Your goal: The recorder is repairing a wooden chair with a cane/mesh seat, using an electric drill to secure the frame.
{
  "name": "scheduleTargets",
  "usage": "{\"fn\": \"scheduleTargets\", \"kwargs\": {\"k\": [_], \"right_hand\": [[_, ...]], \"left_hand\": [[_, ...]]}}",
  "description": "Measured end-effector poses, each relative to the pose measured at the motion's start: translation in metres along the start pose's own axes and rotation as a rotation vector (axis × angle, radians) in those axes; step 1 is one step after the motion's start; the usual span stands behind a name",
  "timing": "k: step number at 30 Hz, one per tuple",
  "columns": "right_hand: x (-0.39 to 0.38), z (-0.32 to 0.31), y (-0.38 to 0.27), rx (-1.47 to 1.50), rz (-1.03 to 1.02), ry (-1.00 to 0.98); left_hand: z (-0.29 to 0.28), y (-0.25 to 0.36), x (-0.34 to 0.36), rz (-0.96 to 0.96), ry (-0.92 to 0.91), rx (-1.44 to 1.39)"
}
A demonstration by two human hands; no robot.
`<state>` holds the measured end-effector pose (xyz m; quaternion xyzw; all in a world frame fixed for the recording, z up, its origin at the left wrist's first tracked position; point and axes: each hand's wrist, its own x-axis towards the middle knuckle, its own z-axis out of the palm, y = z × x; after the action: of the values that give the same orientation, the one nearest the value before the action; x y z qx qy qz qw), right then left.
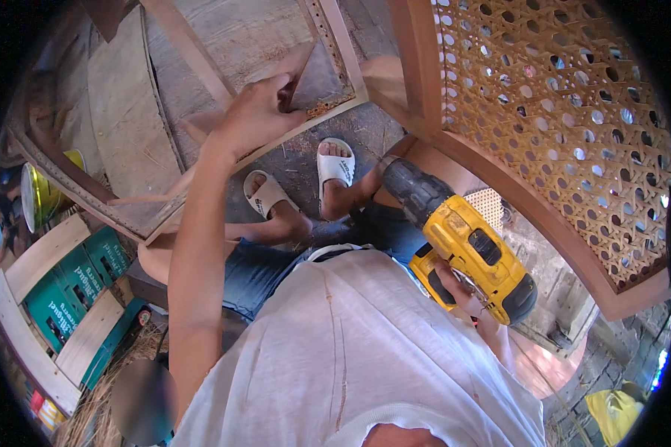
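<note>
My left hand (259,115) is closed at the near rail of a wooden seat frame (194,63), beside a slanted corner brace (300,68). Its fingertips are partly hidden, and wood shavings lie near them on the rail. In my right hand (458,289) is a yellow and black cordless drill (466,249), gripped by its handle. The drill's black chuck points up and left, toward the frame; its tip is hard to make out. A woven cane panel (544,127) in a curved brown wooden frame stands at the upper right, joined near the seat frame's corner.
My feet in white slide sandals (336,167) rest on the dusty floor below the seat frame. Left are a yellow can (41,194), green crates (71,290) with wooden slats, and straw (97,402). A yellow bag (615,416) lies at the lower right.
</note>
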<state>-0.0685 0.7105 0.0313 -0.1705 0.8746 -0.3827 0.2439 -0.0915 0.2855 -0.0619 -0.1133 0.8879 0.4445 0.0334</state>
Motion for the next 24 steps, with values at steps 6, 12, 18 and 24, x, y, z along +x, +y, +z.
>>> {"fn": "scheduleTargets", "kwargs": {"k": [6, 12, 18, 24], "right_hand": [[0.006, -0.001, 0.011, -0.027, -0.058, -0.006], [0.017, 0.003, 0.008, -0.017, -0.03, -0.064], [0.031, 0.014, 0.0, 0.459, 0.302, -0.184], [0.061, 0.017, -0.035, 0.887, 0.52, -0.219]], "left_hand": [[0.026, 0.035, 0.029, -0.214, 0.191, 0.297], [-0.022, 0.016, 0.009, -0.211, 0.259, -0.294], [-0.03, -0.014, -0.062, -0.139, 0.06, -0.218], [0.0, -0.015, -0.067, -0.003, 0.103, 0.463]]}}
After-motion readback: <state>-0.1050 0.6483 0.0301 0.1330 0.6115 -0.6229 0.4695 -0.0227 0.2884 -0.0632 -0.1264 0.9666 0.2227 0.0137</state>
